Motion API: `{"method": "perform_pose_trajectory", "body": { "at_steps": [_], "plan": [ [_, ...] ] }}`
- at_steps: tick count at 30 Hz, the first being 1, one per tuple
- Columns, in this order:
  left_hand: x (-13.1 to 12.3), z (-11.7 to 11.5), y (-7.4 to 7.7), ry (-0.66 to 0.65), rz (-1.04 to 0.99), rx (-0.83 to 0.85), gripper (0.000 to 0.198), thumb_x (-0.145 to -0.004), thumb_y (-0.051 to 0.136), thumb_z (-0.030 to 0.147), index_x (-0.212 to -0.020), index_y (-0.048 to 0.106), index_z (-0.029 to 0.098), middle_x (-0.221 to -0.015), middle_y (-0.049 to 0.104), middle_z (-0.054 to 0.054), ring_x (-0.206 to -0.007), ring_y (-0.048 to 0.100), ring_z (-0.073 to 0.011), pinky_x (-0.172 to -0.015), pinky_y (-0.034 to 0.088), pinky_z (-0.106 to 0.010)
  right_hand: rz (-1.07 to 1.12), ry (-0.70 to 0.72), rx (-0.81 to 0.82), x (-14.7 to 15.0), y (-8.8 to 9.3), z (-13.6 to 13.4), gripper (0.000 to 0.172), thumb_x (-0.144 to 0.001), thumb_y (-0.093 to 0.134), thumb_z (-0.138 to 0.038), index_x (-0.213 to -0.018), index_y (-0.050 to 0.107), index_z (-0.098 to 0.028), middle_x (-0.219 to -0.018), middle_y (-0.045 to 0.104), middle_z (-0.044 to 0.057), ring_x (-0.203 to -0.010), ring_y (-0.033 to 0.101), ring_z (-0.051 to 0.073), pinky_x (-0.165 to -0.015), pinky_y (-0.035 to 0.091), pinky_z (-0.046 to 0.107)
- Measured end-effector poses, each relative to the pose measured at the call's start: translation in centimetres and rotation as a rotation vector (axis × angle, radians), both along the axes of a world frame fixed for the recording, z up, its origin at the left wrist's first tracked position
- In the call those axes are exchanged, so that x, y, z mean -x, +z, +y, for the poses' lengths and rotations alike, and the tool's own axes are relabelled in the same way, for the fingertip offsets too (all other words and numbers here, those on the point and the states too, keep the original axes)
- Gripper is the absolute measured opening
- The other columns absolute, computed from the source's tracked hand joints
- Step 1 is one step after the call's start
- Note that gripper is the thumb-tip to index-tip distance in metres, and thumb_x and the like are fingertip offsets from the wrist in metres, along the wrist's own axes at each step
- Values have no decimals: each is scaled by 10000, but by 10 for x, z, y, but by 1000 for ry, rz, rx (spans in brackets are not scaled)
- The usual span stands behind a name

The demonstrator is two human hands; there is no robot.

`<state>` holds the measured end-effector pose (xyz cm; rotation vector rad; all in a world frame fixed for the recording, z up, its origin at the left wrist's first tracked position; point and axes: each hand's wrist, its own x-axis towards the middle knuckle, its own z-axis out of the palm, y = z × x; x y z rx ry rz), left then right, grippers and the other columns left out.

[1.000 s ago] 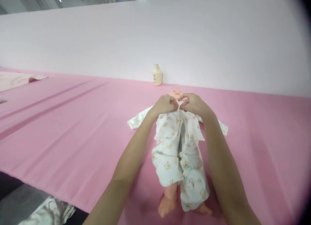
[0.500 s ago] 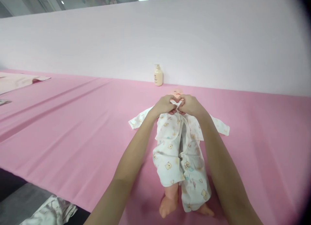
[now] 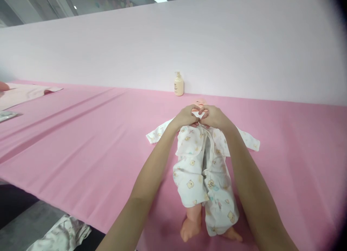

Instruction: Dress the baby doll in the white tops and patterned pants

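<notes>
Pink cloth [image 3: 89, 135] stretches up to a white wall [image 3: 121, 48], and on it lies the doll [image 3: 193, 218], face up, head toward the wall. White printed clothes [image 3: 189, 142] dress it, sleeves spread wide, the front gaping below the chest. Up at the neckline, left hand [image 3: 187, 116] and right hand [image 3: 215, 118] meet, fingers drawn narrow, pinching fabric; the exact bit is too small to tell. Beyond the head stands a pump bottle [image 3: 179, 85].
</notes>
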<state>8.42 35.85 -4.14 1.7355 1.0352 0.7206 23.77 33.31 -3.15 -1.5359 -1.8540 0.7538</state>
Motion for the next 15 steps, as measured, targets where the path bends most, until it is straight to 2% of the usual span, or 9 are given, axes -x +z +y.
{"method": "perform_pose_trajectory", "body": {
  "at_steps": [9, 15],
  "plan": [
    [-3, 4, -5, 44, 76, -209, 449, -726, 548, 104, -1151, 432, 191, -551, 583, 45, -497, 583, -104, -536, 483, -202, 612, -52, 266, -14, -21, 16, 227, -631, 649, -38, -816, 565, -139, -486, 501, -50, -427, 445, 58, -449, 419, 174],
    [-5, 2, -2, 52, 36, -119, 401, -734, 557, 88, -1103, 440, 194, -585, 596, 32, -512, 590, -102, -546, 490, -210, 735, -67, 262, -12, -26, 19, 168, -635, 618, -2, -683, 536, -140, -428, 474, -63, -376, 418, 35, -402, 382, 132]
  ]
}}
